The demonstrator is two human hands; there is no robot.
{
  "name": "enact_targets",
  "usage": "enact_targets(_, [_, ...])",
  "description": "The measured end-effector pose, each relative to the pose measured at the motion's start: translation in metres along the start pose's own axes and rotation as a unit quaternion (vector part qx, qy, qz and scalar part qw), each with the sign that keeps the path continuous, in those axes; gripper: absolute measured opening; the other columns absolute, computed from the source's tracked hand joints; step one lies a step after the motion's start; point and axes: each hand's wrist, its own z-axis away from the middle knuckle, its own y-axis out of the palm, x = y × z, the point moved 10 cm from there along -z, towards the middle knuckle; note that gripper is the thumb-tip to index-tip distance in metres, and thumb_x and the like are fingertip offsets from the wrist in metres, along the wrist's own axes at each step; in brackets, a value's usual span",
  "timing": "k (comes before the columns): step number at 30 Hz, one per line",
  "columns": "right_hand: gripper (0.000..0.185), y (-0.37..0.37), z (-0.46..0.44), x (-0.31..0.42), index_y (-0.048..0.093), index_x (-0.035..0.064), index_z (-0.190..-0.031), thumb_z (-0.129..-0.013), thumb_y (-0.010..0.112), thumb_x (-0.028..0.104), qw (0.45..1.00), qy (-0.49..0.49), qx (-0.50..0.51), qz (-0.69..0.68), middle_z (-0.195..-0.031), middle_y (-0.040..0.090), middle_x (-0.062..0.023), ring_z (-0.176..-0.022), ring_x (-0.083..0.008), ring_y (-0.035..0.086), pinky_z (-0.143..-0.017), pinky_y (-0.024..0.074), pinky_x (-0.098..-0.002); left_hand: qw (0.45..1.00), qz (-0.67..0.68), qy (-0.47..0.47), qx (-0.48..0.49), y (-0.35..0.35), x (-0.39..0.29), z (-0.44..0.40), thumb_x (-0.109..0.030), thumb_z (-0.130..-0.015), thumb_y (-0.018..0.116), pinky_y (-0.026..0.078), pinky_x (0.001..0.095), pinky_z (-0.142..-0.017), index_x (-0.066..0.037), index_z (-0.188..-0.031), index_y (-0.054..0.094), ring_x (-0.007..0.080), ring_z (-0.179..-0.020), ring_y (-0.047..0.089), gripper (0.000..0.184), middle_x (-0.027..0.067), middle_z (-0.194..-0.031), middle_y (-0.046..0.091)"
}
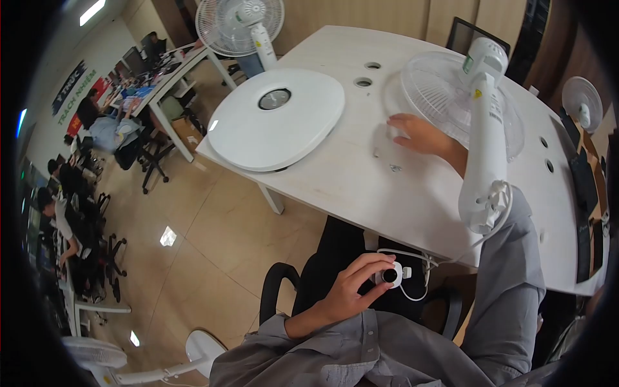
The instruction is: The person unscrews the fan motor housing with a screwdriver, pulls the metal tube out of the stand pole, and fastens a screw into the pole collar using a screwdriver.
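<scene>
Off the near table edge (351, 211), a half-hidden white part (398, 276) is gripped by the left hand (353, 287); grip by right hand (420, 134) unclear.

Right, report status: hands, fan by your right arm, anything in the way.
Left hand gripping white part, dark end showing. Right hand at tabletop, grip unclear. Fan upper right, its pole hiding part of right arm.

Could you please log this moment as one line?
left hand: holding white part with dark round end | right hand: at table, beside fan, grip unclear | round base: on table
</scene>
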Motion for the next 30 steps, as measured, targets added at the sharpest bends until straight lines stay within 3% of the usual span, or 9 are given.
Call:
enact_targets(6, [0.052,0.020,-0.077,-0.035,0.049,-0.0083,-0.142,-0.091,0.057,0.001,0.997,0.000,-0.057,0.058,-0.156,0.040,-0.0227,-0.144,-0.0371,0.041,-0.118,0.0389,-0.0426,0.999,-0.018,-0.010,-0.026,-0.010,-0.001,0.005,-0.001,-0.088,0.075,0.055,0.0353,-0.095,0.000,-0.123,0.064,0.0287,-0.117,0.065,0.037,0.0144,-0.129,0.062])
enact_targets(9, [0.055,0.041,-0.103,-0.060,0.046,-0.0103,-0.142,-0.088,0.053,-0.004,0.994,0.009,-0.037,0.105,-0.157,0.038,-0.0236,-0.144,-0.0384,0.040,-0.117,0.0396,-0.0421,0.999,-0.030,-0.012,-0.038,-0.014,-0.002,0.006,-0.001,-0.089,0.075,0.055,0.0339,-0.092,0.000,-0.124,0.064,0.0279,-0.117,0.064,0.037,0.0136,-0.131,0.062])
enact_targets(12, [0.055,0.053,-0.120,-0.063,0.048,-0.0090,-0.142,-0.087,0.052,-0.003,0.966,-0.044,-0.006,0.255,-0.158,0.036,-0.0244,-0.144,-0.0399,0.040,-0.117,0.0405,-0.0419,0.998,-0.035,-0.022,-0.048,-0.017,-0.004,0.007,0.000,-0.087,0.076,0.054,0.0366,-0.098,0.001,-0.122,0.064,0.0296,-0.119,0.065,0.036,0.0155,-0.129,0.063])
enact_targets(14, [0.048,0.049,-0.125,-0.075,0.055,-0.0069,-0.134,-0.087,0.053,-0.003,0.982,-0.052,-0.098,0.153,-0.148,0.048,-0.0254,-0.135,-0.0410,0.051,-0.109,0.0469,-0.0431,0.998,-0.030,-0.028,-0.055,-0.018,-0.003,0.011,0.001,-0.087,0.075,0.053,0.0392,-0.102,0.002,-0.120,0.065,0.0316,-0.121,0.065,0.035,0.0167,-0.128,0.063])
enact_targets(16, [0.034,0.057,-0.139,-0.088,0.064,-0.0035,-0.118,-0.085,0.056,-0.002,0.984,-0.020,-0.094,0.151,-0.125,0.063,-0.0227,-0.117,-0.0398,0.064,-0.097,0.0543,-0.0443,0.997,-0.017,-0.035,-0.062,-0.018,0.000,0.014,0.002,-0.088,0.075,0.052,0.0406,-0.104,0.002,-0.121,0.064,0.0323,-0.124,0.063,0.035,0.0169,-0.128,0.062])
enact_targets(18, [0.018,0.050,-0.138,-0.075,0.070,-0.0005,-0.099,-0.084,0.060,-0.001,0.970,-0.018,-0.100,0.219,-0.103,0.068,-0.0175,-0.100,-0.0355,0.069,-0.086,0.0581,-0.0428,0.997,-0.016,-0.037,-0.067,-0.019,0.002,0.014,0.002,-0.089,0.074,0.052,0.0407,-0.105,0.002,-0.123,0.063,0.0322,-0.126,0.061,0.036,0.0167,-0.130,0.061])
enact_targets(24, [0.008,0.042,-0.128,-0.060,0.072,0.0012,-0.086,-0.082,0.065,0.002,0.960,-0.008,-0.094,0.264,-0.098,0.068,-0.0165,-0.095,-0.0311,0.069,-0.083,0.0588,-0.0398,0.997,-0.002,-0.038,-0.061,-0.014,0.007,0.019,0.001,-0.091,0.072,0.051,0.0400,-0.107,0.001,-0.127,0.062,0.0317,-0.128,0.060,0.037,0.0159,-0.134,0.059])
enact_targets(30, [0.018,0.023,-0.086,-0.033,0.070,0.0019,-0.097,-0.081,0.064,-0.003,0.965,0.004,-0.116,0.237,-0.100,0.067,-0.0162,-0.097,-0.0316,0.067,-0.082,0.0581,-0.0403,0.998,-0.019,-0.005,-0.060,-0.012,-0.001,0.020,-0.003,-0.094,0.070,0.051,0.0377,-0.104,0.000,-0.128,0.061,0.0292,-0.125,0.061,0.035,0.0144,-0.135,0.059])
